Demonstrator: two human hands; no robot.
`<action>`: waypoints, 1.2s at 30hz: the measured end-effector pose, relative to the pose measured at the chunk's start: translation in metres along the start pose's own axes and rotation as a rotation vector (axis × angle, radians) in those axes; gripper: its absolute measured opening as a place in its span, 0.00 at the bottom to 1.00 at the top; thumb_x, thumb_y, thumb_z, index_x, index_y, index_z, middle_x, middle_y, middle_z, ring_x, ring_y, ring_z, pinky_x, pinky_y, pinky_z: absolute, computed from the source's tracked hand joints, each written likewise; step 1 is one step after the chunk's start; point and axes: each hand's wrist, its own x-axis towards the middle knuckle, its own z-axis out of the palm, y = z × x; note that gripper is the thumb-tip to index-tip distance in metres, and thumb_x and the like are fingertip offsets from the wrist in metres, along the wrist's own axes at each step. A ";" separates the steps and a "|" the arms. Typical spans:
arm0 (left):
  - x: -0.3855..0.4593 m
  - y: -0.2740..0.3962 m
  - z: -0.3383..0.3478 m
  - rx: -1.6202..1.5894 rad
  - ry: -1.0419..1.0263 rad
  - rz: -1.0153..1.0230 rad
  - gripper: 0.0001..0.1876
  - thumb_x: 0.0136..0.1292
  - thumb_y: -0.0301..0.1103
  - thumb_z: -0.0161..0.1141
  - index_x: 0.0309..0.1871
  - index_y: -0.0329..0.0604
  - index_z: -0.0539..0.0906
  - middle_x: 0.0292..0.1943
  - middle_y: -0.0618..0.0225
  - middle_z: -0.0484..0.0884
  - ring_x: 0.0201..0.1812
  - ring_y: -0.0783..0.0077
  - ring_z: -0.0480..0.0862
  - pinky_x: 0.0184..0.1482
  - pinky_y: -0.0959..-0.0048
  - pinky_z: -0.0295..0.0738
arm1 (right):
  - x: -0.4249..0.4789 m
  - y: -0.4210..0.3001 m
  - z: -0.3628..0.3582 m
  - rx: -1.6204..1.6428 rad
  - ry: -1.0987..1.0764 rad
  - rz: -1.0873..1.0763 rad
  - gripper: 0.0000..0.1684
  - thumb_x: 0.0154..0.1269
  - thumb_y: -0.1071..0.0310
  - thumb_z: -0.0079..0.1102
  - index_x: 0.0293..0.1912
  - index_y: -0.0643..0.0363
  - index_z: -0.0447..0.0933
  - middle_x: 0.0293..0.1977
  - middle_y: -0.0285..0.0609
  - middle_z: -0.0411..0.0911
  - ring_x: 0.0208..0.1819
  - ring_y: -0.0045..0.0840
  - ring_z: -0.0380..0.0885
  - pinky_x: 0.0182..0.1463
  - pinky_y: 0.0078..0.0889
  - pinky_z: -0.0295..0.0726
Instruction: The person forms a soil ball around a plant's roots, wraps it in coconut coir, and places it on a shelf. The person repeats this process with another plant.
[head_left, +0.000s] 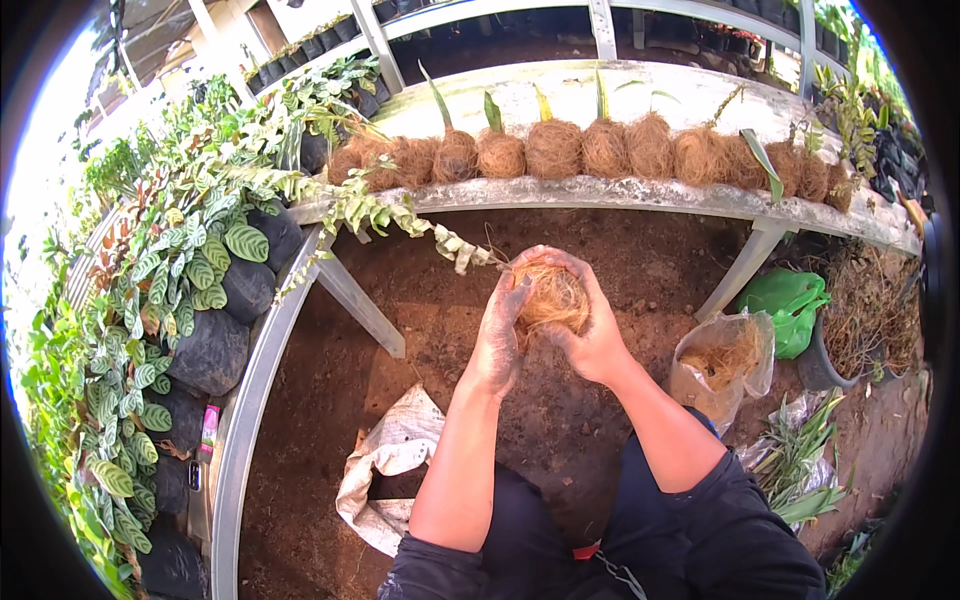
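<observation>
Cupped between my two hands is a ball of coconut fibre (556, 296), held above the bare soil. My left hand (501, 330) wraps its left side, with dark dirt on the thumb and palm. Around the right side curls my right hand (592, 322), its thumb at the bottom of the ball. A long leafy stem (405, 217) reaches from the upper left and ends by my left fingertips; whether it is rooted in the ball cannot be told. Beyond, a row of fibre-wrapped plant balls (553, 150) lines a whitish bench (525, 193), several with upright leaves.
Potted plants in black bags (210, 352) crowd the left bench, behind its metal rail (251, 435). A white sack (386, 472) lies by my left forearm. To the right are a clear bag of fibre (720, 360), a green plastic bag (787, 307) and cut leafy plants (802, 457).
</observation>
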 end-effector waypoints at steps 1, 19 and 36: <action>0.001 -0.001 0.001 0.014 -0.006 0.013 0.29 0.70 0.47 0.62 0.68 0.40 0.74 0.63 0.64 0.78 0.64 0.67 0.78 0.68 0.65 0.71 | 0.001 -0.001 0.002 0.082 0.023 -0.010 0.49 0.59 0.63 0.73 0.74 0.61 0.57 0.71 0.45 0.62 0.74 0.31 0.62 0.76 0.37 0.62; 0.008 -0.041 0.016 0.206 0.081 0.226 0.25 0.71 0.44 0.63 0.65 0.39 0.75 0.57 0.64 0.81 0.58 0.71 0.79 0.63 0.68 0.72 | 0.000 -0.009 0.010 0.395 0.371 0.144 0.24 0.77 0.60 0.54 0.66 0.61 0.71 0.60 0.40 0.75 0.60 0.24 0.75 0.66 0.32 0.73; 0.008 -0.011 0.001 0.646 -0.167 0.189 0.23 0.62 0.31 0.69 0.61 0.32 0.81 0.53 0.62 0.85 0.58 0.72 0.80 0.65 0.68 0.72 | -0.002 0.011 -0.013 1.196 0.132 0.604 0.26 0.79 0.48 0.45 0.66 0.50 0.70 0.61 0.41 0.76 0.63 0.31 0.76 0.68 0.43 0.77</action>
